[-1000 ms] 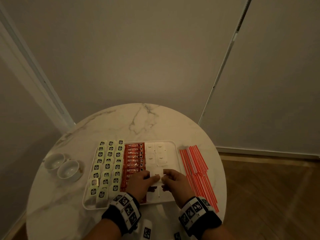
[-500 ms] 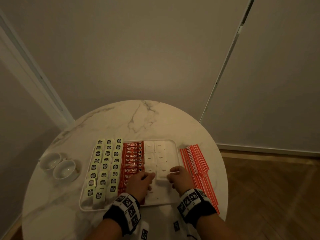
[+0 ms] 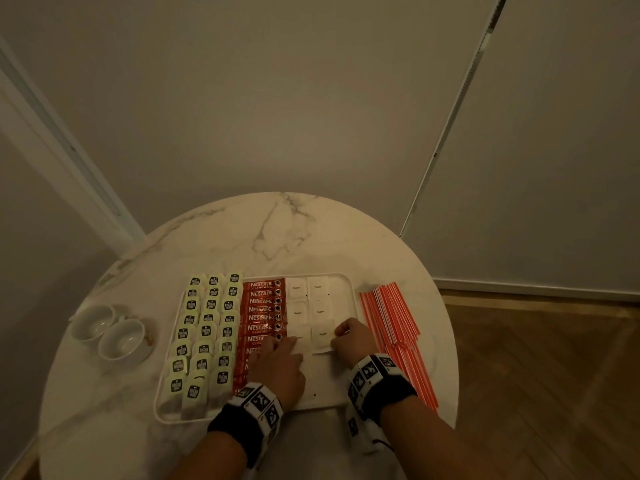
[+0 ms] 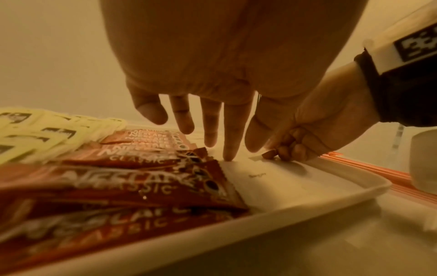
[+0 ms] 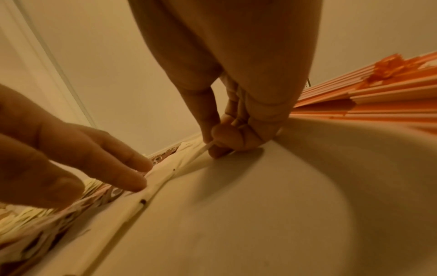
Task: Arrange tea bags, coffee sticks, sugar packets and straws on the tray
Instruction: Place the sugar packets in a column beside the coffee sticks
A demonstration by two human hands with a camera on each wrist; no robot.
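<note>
A white tray (image 3: 348, 282) on the round marble table holds rows of pale green tea bags (image 3: 207, 327), red Nescafé coffee sticks (image 3: 263, 308) and white sugar packets (image 3: 306, 299). My right hand (image 3: 351, 337) pinches the right edge of a sugar packet (image 3: 322, 336) between thumb and curled fingers (image 5: 222, 138), low on the tray floor. My left hand (image 3: 277, 362) lies beside it with straight fingers (image 4: 230, 149), the tips pressing on the neighbouring sugar packet (image 3: 299, 341). Red straws (image 3: 394, 327) lie on the table right of the tray.
Two white cups (image 3: 107, 332) stand on the table left of the tray. The marble tabletop (image 3: 277, 233) stretches bare behind the tray. A wall and a door frame close in behind; wooden floor (image 3: 540, 375) shows on the right.
Both hands have moved forward along the sugar column. The right hand now pinches a packet further to the right; the left hand's fingers have flattened onto the packet beside it.
</note>
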